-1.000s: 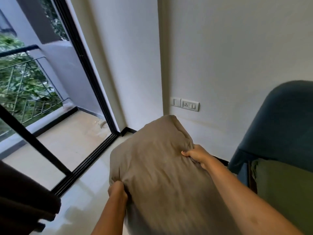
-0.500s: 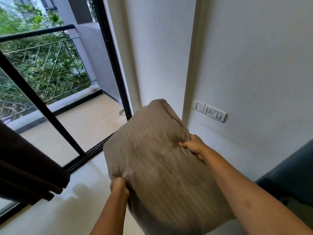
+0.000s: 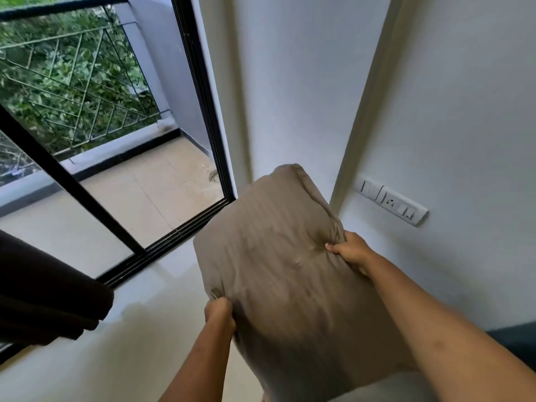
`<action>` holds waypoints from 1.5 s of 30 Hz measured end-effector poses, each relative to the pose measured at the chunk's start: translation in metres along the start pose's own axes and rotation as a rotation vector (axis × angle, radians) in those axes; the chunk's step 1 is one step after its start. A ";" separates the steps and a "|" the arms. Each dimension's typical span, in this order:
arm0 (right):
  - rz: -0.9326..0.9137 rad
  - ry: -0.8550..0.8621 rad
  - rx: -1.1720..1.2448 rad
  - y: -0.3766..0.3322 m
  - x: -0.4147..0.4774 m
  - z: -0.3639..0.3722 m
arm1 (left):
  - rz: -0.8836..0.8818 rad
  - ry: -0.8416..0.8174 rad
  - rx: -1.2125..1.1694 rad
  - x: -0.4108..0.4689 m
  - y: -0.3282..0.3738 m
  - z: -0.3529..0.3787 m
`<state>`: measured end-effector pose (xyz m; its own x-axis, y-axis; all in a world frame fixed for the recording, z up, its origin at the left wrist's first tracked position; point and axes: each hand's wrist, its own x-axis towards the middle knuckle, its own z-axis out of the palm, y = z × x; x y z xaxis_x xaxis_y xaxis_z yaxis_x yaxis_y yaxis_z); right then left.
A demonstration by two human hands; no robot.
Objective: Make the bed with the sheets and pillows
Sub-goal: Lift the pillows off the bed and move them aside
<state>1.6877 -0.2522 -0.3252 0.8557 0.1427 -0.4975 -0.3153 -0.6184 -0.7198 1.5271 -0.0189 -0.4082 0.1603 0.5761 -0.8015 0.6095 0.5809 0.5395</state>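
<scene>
A taupe pillow [image 3: 278, 274] with faint stripes hangs in the air in front of me, tilted with one corner up toward the wall. My left hand [image 3: 219, 314] grips its left edge low down. My right hand [image 3: 349, 249] pinches the fabric on its right side, fingers curled into the cover. Both forearms reach in from the bottom of the view. No bed or sheet shows here.
A black-framed sliding glass door [image 3: 203, 111] opens to a balcony with a railing [image 3: 72, 91] at left. A dark curtain [image 3: 43, 297] hangs at the lower left. A switch and socket plate [image 3: 391, 203] sits on the white wall. A dark blue edge [image 3: 513, 343] shows at right.
My view has swung left toward the balcony door, and the blue chair has slid almost out of view at right. Both hands keep the same grip on the pillow.
</scene>
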 end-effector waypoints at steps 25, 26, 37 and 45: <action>-0.155 -0.775 -1.039 0.096 0.087 0.114 | -0.105 0.138 0.427 0.056 -0.037 0.081; -0.154 -0.764 -1.058 0.105 0.088 0.117 | 0.018 0.103 0.621 0.045 -0.038 0.082; -0.168 -0.787 -1.172 0.129 0.089 0.123 | 0.285 -0.261 1.713 0.038 -0.045 0.113; -0.163 -0.663 -1.096 0.082 0.084 0.100 | 0.563 -0.238 1.553 0.027 -0.007 0.114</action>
<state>1.6929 -0.2137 -0.4742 0.3870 0.4351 -0.8130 0.5420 -0.8206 -0.1811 1.6152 -0.0727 -0.4632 0.6302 0.3219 -0.7065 0.5546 -0.8235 0.1195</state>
